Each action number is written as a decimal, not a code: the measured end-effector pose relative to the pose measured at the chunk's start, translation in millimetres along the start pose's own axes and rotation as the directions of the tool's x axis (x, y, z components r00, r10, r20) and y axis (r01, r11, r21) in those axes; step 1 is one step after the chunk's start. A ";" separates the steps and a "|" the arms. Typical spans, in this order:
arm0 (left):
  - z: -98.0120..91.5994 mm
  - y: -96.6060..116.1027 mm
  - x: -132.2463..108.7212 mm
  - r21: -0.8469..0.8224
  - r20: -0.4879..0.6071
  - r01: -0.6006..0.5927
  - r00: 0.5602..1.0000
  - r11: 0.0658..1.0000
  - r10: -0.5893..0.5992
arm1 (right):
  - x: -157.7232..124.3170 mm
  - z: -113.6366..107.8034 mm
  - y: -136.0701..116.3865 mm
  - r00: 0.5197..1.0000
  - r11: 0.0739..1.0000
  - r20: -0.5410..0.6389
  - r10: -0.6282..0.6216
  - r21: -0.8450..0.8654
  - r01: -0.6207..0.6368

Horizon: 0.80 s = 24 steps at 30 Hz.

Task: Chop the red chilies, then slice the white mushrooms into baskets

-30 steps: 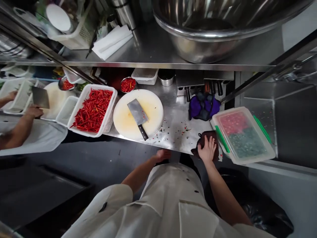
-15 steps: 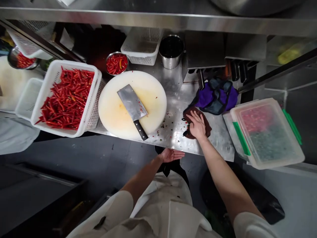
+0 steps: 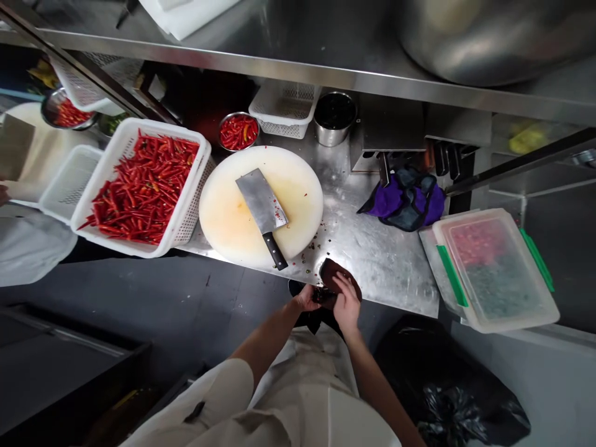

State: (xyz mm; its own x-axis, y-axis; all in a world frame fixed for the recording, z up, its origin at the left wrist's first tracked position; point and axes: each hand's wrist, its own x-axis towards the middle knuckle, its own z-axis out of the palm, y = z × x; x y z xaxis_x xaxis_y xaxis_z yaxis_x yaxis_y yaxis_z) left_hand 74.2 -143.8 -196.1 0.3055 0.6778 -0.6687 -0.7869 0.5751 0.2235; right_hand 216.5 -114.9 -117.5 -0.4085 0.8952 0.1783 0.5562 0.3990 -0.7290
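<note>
My right hand holds a dark brown cloth at the front edge of the steel counter, its fingers laid over the cloth. Just below that edge is my left hand, palm up and cupped, with dark bits at its fingers; the cloth partly hides the fingertips. Small red and green chilli scraps lie on the steel between the cloth and a round white cutting board. A cleaver rests flat on the board, its black handle pointing towards me.
To the left stands a white basket of red chillies. Behind the board are a chilli bowl and a steel pot. A purple and grey cloth and a lidded plastic box are at right. An overhead shelf crosses above.
My right hand has pulled the brown cloth left and towards me to the counter edge, over my left hand. Fewer scraps lie on the steel. The view has shifted; a co-worker's hand shows at far left.
</note>
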 end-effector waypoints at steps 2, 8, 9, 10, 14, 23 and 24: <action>-12.5 2.8 -1.1 -0.057 0.038 -0.014 0.999 0.998 0.016 | 8.6 -13.1 5.1 0.988 0.997 -0.140 0.067 -0.019 -0.070; -48.0 8.7 6.7 -0.112 0.099 0.057 0.994 0.992 -0.045 | 82.6 -23.5 37.8 0.988 0.972 -0.148 -0.051 -0.234 0.015; -52.0 7.9 9.5 -0.139 0.124 0.051 0.992 0.989 -0.034 | 98.5 -21.1 41.2 0.989 0.967 -0.113 -0.093 -0.249 0.063; -55.2 6.6 12.3 -0.165 0.155 0.047 0.988 0.985 -0.021 | 115.1 -18.8 43.4 0.987 0.960 -0.074 -0.141 -0.252 0.118; -60.2 0.5 20.3 -0.202 0.271 0.068 0.962 0.977 -0.011 | 186.0 -13.1 43.5 0.937 0.915 0.111 -0.332 -0.206 0.348; -52.7 8.3 10.1 -0.116 0.253 0.142 0.961 0.983 -0.109 | 198.6 -2.0 27.6 0.801 0.834 0.283 -0.528 -0.007 0.552; -52.1 9.5 8.9 -0.106 0.239 0.143 0.964 0.984 -0.115 | 179.7 -1.8 25.7 0.800 0.832 0.267 -0.537 0.010 0.555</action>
State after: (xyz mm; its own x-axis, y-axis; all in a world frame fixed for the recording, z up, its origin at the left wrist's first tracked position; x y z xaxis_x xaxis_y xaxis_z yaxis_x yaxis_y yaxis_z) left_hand 41.5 -156.2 -236.9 0.5129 0.6969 -0.5013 -0.7873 0.6146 0.0487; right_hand 158.7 56.6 -103.0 -0.8188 0.4490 0.3576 0.2287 0.8266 -0.5142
